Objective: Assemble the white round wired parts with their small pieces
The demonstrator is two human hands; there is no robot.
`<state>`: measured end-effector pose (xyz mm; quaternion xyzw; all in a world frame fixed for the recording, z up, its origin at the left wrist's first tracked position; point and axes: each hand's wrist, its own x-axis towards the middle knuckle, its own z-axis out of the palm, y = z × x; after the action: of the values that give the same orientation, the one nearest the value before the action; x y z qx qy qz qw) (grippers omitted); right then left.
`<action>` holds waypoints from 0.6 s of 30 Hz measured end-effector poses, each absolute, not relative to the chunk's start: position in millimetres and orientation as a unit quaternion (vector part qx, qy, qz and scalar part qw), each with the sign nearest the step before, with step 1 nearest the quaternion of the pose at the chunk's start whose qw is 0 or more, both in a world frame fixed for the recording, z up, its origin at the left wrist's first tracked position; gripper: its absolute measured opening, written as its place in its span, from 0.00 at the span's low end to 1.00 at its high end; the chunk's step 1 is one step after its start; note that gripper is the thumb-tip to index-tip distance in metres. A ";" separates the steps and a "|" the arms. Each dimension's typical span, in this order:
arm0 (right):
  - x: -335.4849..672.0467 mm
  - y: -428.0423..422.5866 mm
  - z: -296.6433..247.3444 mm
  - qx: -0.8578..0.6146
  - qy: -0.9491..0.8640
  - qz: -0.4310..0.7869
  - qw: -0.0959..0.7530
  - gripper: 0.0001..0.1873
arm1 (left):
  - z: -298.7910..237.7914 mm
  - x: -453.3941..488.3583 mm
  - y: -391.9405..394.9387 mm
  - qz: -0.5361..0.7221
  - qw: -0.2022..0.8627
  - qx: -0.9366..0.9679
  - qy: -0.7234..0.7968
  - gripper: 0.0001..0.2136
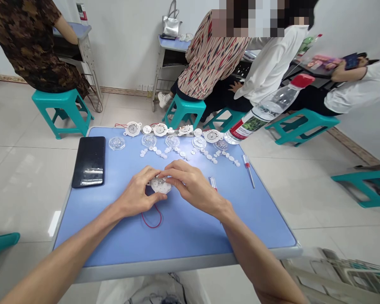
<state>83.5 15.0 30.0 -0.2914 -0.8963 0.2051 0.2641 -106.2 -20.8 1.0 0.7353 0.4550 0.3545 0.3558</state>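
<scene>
Both my hands meet at the middle of the blue table [183, 236] on a small round white plastic part [160, 185]. My left hand [138, 193] grips its left side with curled fingers. My right hand [191, 183] pinches its right side from above. A thin red wire [152, 218] loops out from under the part toward me. Under my right hand a small screwdriver [213, 182] with a clear red handle lies partly hidden.
A row of white round housings [160, 129], clear covers [117, 143] and small white gears [160, 152] lies along the far edge. A black phone [89, 161] rests at the left, a second screwdriver [248, 168] at the right, a water bottle [267, 109] at the far right corner. People sit on teal stools [63, 107] beyond.
</scene>
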 end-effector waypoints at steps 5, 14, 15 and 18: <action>83.6 14.8 29.7 -0.289 -0.894 0.209 0.269 0.12 | 0.5 -107.5 -20.3 0.360 0.365 0.738 0.438 0.15; 84.1 15.1 27.5 -0.285 -0.891 0.216 0.279 0.12 | 2.1 -107.9 -20.8 0.356 0.370 0.738 0.437 0.14; 84.0 15.1 27.3 -0.283 -0.891 0.217 0.280 0.12 | 2.1 -108.0 -20.8 0.355 0.371 0.738 0.438 0.14; 83.7 14.9 26.5 -0.279 -0.891 0.218 0.284 0.11 | 2.1 -107.9 -21.3 0.355 0.374 0.737 0.437 0.13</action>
<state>83.7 14.9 26.5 -0.2790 -0.8911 0.2177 0.2842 -107.9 -21.3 2.1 0.7370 0.4369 0.3553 0.3738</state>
